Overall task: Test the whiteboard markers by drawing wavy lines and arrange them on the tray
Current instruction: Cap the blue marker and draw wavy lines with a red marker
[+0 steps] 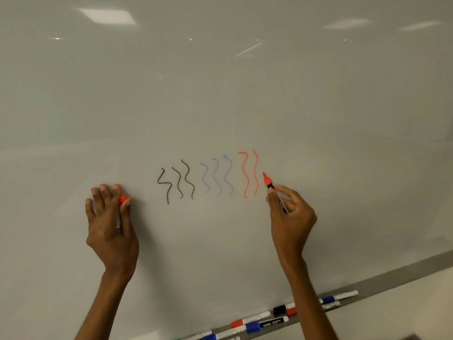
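My right hand point(290, 217) grips an uncapped red marker point(269, 183), its tip close to the whiteboard point(220, 94) just right of two red wavy lines point(250, 174). Three black wavy lines point(176, 181) and three blue wavy lines point(217, 176) stand to the left. My left hand point(110, 217) rests against the board at the left, pinching the red cap point(123, 199) between thumb and fingers. Several capped markers point(259, 321), red, blue and black, lie along the grey tray point(392, 283) at the board's bottom edge.
The tray runs diagonally from bottom centre up to the right edge, with a light wall point(404, 312) below it. Ceiling lights reflect in the upper part of the board. My right forearm crosses in front of some markers on the tray.
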Demonstrator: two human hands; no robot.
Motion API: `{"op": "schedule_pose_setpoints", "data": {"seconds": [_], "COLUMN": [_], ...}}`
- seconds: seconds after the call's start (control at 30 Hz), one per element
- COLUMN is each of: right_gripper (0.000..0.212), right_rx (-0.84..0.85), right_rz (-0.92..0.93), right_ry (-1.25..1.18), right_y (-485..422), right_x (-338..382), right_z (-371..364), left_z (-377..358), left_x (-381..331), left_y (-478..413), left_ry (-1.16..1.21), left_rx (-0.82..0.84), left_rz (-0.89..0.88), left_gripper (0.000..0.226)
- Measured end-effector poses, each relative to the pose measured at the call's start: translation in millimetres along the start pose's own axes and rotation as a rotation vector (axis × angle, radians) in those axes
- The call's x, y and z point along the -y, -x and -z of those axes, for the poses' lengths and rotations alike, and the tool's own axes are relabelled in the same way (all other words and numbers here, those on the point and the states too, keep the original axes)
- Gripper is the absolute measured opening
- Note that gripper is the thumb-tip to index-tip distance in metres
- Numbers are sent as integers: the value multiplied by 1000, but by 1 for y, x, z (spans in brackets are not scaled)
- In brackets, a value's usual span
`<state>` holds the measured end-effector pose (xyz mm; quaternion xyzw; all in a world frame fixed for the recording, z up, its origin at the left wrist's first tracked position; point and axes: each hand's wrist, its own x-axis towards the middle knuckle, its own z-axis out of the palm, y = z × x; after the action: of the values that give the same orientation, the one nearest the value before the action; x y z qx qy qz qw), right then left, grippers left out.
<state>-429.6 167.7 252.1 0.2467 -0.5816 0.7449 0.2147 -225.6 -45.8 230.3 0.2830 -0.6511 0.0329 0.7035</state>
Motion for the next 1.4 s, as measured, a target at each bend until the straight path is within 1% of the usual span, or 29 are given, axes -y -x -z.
{"op": "schedule_pose_setpoints", "data": {"seconds": [0.07, 0.17, 0.23, 0.33, 0.67, 0.8, 0.87, 0.93, 1.0, 1.03, 1.1, 1.17, 1.23, 1.27, 1.33, 1.4], "right_gripper": [17, 17, 17, 20, 18, 17, 17, 18, 17, 17, 16, 17, 16, 16, 16, 16], "right_rx": [-4, 13, -14, -35, 44, 49, 99, 184, 311, 392, 572, 739, 890, 953, 1038, 1088], "right_rz": [34, 35, 28, 15, -101, -154, -159, -181, -205, -211, -240, -301, -355, -373, -412, -426], "right_ry": [-19, -40, -39, -14, 56, -3, -51, -89, -127, -137, -148, -161, -145, -126, -91, -60], "right_y": [-17, -30, -31, -22, 21, 33, 49, 73, 100, 113, 138, 159, 177, 185, 198, 209], "right_x": [11, 16, 11, -1, -43, -39, -31, -23, -21, -21, -23, -26, -31, -33, -36, -38], "right_z": [-8, -17, -17, -12, 12, 19, 19, 19, 20, 20, 20, 19, 16, 14, 9, 4], "left_z": [0, 1, 1, 2, -3, 4, 14, 29, 44, 51, 64, 76, 89, 96, 110, 123], "left_x": [0, -2, -1, 0, -1, -7, -16, -26, -33, -35, -33, -26, -16, -12, -7, -6], "left_y": [0, 0, 0, -1, 1, -2, -4, -1, 14, 26, 60, 93, 118, 126, 136, 143], "left_ry": [10, 19, 20, 4, 62, 155, 290, 362, 380, 414, 551, 682, 721, 731, 746, 721], "left_rx": [5, 7, 11, 15, 13, 54, 39, 21, 66, 109, 192, 263, 362, 397, 415, 409], "left_rz": [4, 9, 0, -12, 46, 105, 221, 327, 458, 555, 844, 1197, 1498, 1604, 1725, 1764], "left_gripper": [35, 35, 35, 35, 37, 38, 38, 37, 33, 29, 22, 21, 24, 25, 25, 25]}}
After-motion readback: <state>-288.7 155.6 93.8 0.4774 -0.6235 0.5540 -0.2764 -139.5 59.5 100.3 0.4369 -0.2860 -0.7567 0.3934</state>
